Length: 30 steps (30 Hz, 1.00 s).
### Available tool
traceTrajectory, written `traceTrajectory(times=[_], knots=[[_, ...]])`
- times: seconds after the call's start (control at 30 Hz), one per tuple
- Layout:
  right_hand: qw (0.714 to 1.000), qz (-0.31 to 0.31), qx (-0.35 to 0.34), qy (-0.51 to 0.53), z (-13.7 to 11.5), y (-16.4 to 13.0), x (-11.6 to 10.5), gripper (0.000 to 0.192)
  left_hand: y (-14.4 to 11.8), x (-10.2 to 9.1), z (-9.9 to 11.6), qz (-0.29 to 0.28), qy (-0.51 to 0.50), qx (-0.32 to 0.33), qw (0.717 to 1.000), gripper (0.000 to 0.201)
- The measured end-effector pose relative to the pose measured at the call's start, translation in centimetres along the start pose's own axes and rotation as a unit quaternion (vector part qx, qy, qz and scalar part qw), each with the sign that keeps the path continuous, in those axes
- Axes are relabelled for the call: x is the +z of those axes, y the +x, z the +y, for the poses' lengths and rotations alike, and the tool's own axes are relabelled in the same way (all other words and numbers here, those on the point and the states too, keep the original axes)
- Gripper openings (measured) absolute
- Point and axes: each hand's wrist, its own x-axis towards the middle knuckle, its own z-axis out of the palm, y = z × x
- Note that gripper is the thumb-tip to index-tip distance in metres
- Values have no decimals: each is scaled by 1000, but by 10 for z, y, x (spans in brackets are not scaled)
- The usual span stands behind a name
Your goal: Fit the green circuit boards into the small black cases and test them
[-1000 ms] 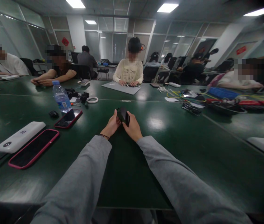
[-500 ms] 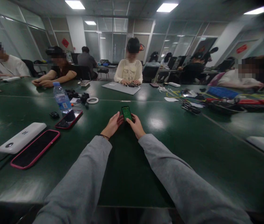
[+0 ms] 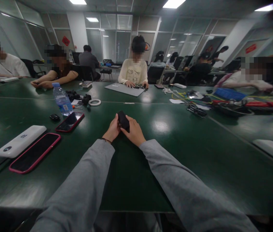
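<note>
A small black box-shaped device (image 3: 123, 121) is held above the table in front of me, its dark side toward the camera. My left hand (image 3: 112, 129) grips it along the left edge, with the thumb up near its top corner. On the other side, my right hand (image 3: 136, 131) wraps its fingers over the right edge and presses the thumb near the bottom. The green circuit-board face seen earlier is hidden now.
On the dark green table (image 3: 136, 187), a white power bank (image 3: 22, 140), two red-edged phones and a water bottle (image 3: 62, 100) stand to the left. Cables and a blue tray (image 3: 229, 94) lie at the right. Opposite, a person (image 3: 133, 72) works over a grey board (image 3: 124, 89).
The device has been turned over, from its green circuit-board face to its black side. Both hands have shifted slightly left, and the right hand now reaches farther around it.
</note>
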Motion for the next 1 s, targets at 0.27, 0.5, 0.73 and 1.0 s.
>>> traceTrajectory(times=[0.27,0.5,0.73,1.0], knots=[[994,1,40,101,4,0,2,67,-4,4,-3,-25,-2,96,995,47],[993,96,38,56,-5,1,-10,53,-6,3,7,25,-60,56,996,59],[985,152,83,-25,13,8,-19,49,-5,-7,13,-29,-120,12,992,62],[981,27,129,-143,48,3,-7,45,-5,-8,21,-98,-109,-43,988,57]])
